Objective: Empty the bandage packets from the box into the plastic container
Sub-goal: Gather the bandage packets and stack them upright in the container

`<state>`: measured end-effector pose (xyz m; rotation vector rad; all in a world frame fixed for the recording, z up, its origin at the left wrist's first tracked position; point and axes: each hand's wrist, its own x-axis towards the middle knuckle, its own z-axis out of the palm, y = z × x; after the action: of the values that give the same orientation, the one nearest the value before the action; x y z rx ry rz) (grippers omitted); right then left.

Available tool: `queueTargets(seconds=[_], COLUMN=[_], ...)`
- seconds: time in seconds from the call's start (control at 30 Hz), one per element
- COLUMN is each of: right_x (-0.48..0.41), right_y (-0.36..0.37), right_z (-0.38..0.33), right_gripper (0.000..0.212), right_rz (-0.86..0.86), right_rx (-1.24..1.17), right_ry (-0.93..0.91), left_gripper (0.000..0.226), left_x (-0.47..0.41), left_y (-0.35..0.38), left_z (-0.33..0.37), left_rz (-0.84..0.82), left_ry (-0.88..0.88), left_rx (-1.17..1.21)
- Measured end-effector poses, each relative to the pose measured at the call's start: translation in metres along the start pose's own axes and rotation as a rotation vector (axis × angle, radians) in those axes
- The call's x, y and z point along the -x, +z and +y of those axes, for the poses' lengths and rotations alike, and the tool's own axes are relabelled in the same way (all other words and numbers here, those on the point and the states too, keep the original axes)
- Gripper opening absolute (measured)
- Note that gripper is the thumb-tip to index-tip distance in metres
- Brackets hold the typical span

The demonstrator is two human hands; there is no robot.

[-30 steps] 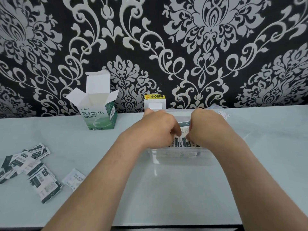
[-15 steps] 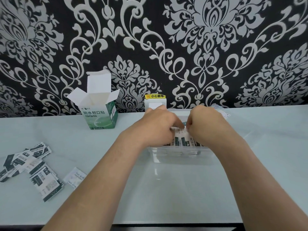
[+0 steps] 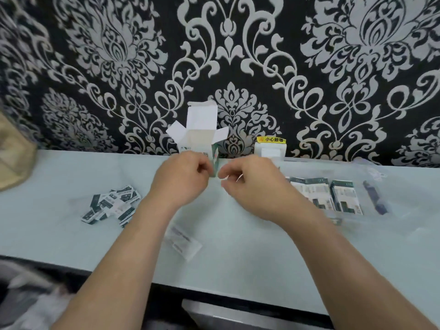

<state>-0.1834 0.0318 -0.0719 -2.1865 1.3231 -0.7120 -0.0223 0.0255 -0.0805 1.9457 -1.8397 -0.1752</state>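
Note:
The green-and-white bandage box (image 3: pixel 202 136) stands upright with its flaps open at the back of the table, by the wall. My left hand (image 3: pixel 183 177) hovers right in front of its lower part, fingers loosely curled and holding nothing that I can see. My right hand (image 3: pixel 252 184) is beside it, just right of the box, fingers also loosely curled and empty. The clear plastic container (image 3: pixel 371 184) sits to the right of my right hand, with bandage packets (image 3: pixel 323 194) lying in a row inside it.
A pile of loose packets (image 3: pixel 112 206) lies on the table to the left, and a single pale packet (image 3: pixel 183 239) lies between my forearms. A white socket with a yellow label (image 3: pixel 271 146) is on the wall. A beige object (image 3: pixel 14 153) sits far left.
Both hands have left the container and moved left to the box. The view has swung left, so the container now lies to the right.

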Motion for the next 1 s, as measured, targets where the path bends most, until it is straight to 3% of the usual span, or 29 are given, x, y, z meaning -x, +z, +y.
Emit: queueTargets(seconds=[0.1, 0.2, 0.3, 0.37, 0.5, 0.57, 0.63, 0.73, 0.83, 0.93, 1.0], right_x=[-0.003, -0.002, 0.002, 0.005, 0.007, 0.003, -0.003, -0.012, -0.018, -0.021, -0.021], right_y=[0.026, 0.056, 0.093, 0.117, 0.141, 0.137, 0.126, 0.106, 0.094, 0.088, 0.087], right_z=[-0.015, -0.030, -0.042, -0.050, -0.051, -0.049, -0.044, -0.033, -0.018, -0.007, -0.004], right_gripper=[0.046, 0.075, 0.085, 0.080, 0.057, 0.046, 0.039, 0.042, 0.040, 0.032, 0.038], right_rz=[-0.242, -0.385, -0.451, -0.480, -0.481, -0.433, -0.374, -0.332, -0.266, -0.242, -0.249], right_rx=[0.048, 0.121, 0.195, 0.251, 0.402, 0.424, 0.447, 0.450, 0.467, 0.379, 0.282], right_ry=[-0.042, -0.123, -0.180, -0.254, -0.344, -0.354, -0.350, -0.267, -0.159, -0.071, -0.011], left_gripper=[0.022, 0.049, 0.057, 0.060, 0.081, 0.077, 0.054, 0.032, 0.043, 0.049, 0.052], left_x=[0.010, 0.022, 0.028, 0.034, 0.027, 0.031, 0.038, 0.043, 0.043, 0.038, 0.036], left_y=[-0.015, -0.022, -0.019, -0.018, 0.002, -0.004, -0.013, -0.014, -0.008, -0.005, -0.004], left_z=[-0.042, -0.093, -0.131, -0.146, -0.187, -0.167, -0.135, -0.105, -0.092, -0.084, -0.082], left_rz=[-0.110, -0.250, -0.245, -0.247, -0.326, -0.356, -0.386, -0.369, -0.332, -0.267, -0.251], left_ry=[-0.118, -0.268, -0.402, -0.466, -0.410, -0.372, -0.304, -0.230, -0.170, -0.203, -0.244], left_rx=[-0.046, -0.140, -0.193, -0.206, -0.334, -0.331, -0.317, -0.282, -0.262, -0.131, -0.042])
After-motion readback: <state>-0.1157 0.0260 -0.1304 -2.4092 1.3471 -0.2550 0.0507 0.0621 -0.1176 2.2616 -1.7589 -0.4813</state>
